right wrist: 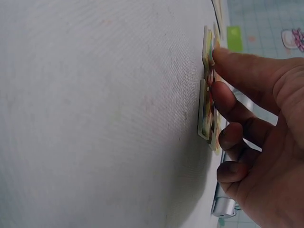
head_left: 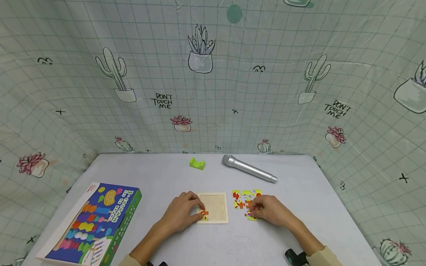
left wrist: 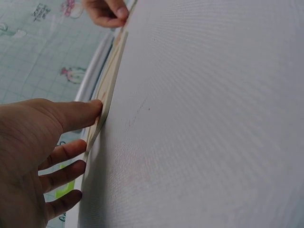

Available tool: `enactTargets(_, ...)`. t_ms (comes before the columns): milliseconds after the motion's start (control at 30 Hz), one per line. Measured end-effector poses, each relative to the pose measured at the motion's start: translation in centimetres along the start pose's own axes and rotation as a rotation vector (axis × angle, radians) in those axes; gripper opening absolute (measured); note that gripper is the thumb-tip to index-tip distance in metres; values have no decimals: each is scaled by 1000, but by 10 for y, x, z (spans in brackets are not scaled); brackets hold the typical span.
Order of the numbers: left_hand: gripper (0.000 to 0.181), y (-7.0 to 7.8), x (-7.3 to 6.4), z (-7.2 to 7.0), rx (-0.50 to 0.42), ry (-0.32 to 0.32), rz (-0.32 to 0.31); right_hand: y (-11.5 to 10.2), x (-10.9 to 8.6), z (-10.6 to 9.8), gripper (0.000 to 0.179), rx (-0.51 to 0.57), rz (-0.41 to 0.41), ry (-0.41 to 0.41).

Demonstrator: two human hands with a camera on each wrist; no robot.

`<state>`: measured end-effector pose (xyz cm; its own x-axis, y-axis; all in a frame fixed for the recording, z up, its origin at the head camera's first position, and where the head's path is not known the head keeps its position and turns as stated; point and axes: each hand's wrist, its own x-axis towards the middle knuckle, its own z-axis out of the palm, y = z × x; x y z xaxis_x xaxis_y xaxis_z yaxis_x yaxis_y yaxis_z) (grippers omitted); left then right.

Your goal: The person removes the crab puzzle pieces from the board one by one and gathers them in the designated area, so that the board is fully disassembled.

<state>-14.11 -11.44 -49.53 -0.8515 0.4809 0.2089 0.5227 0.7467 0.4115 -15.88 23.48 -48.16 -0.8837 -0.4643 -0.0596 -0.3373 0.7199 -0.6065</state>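
Observation:
A square wooden puzzle tray (head_left: 227,207) lies on the white table in the head view. In its lower left corner sits a yellow and orange puzzle piece (head_left: 205,217), which my left hand (head_left: 181,210) pinches with thumb and index finger. The left wrist view shows that thumb (left wrist: 85,114) at the tray's edge, the other fingers spread beside it. To the tray's right lie several colourful puzzle pieces (head_left: 246,193). My right hand (head_left: 271,210) pinches a piece at their near side between thumb and index finger; its other fingers curl (right wrist: 232,171). The fingers partly cover that piece.
A silver microphone (head_left: 249,168) lies behind the loose pieces. Left of it is a small green block (head_left: 197,163). A blue and green toy box (head_left: 93,221) lies at the table's left side. A dark object (head_left: 294,256) is near my right forearm. Patterned cloth surrounds the table.

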Motion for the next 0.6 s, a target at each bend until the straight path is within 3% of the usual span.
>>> enactTargets(300, 14, -2, 1, 1, 6, 10, 8, -3, 2, -1, 21, -48, -63, -40)
enactTargets(600, 14, 0, -1, 0, -1, 14, 17, -4, 0, -1, 19, -99, -89, -66)
